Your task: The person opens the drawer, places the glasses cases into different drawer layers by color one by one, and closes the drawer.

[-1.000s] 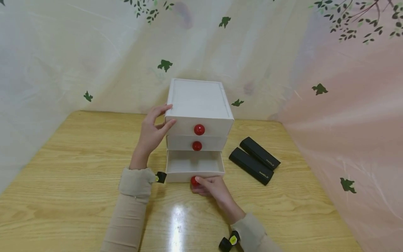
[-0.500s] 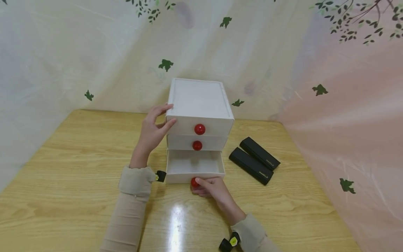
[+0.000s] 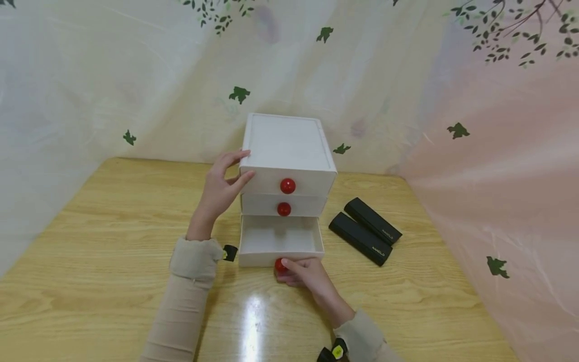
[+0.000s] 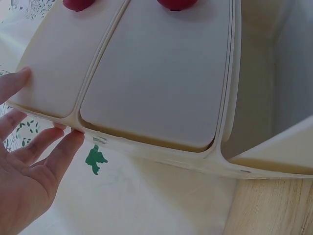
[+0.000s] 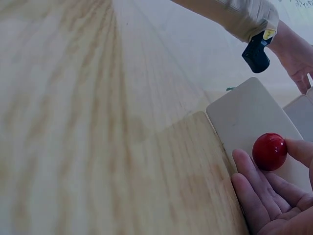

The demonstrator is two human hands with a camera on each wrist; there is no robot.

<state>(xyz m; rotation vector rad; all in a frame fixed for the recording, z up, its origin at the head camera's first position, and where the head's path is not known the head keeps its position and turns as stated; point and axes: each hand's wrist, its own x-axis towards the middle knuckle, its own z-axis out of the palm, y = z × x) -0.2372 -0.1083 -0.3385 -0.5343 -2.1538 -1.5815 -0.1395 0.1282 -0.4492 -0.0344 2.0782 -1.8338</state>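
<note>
A white cabinet [image 3: 287, 143] with three drawers stands in the middle of the table. Its top two drawers are closed, with red knobs on their fronts. The bottom drawer [image 3: 281, 259] is pulled out, and its visible floor is bare. My right hand [image 3: 312, 276] pinches that drawer's red knob [image 5: 270, 152], thumb on one side and fingers beneath. At the cabinet's upper left edge, my left hand [image 3: 219, 188] rests with fairly straight fingers. In the left wrist view its thumb [image 4: 14, 83] touches the top drawer's front and its fingertips touch the side.
Two black oblong cases [image 3: 362, 239] with small light lettering lie side by side on the wooden table [image 3: 113, 261], right of the cabinet. A pale cloth backdrop [image 3: 181, 90] with leaf prints rises behind and along the sides.
The bottom drawer has come out slightly farther toward me, with my right hand on its knob. My left hand keeps its place on the cabinet. The black cases have not moved.
</note>
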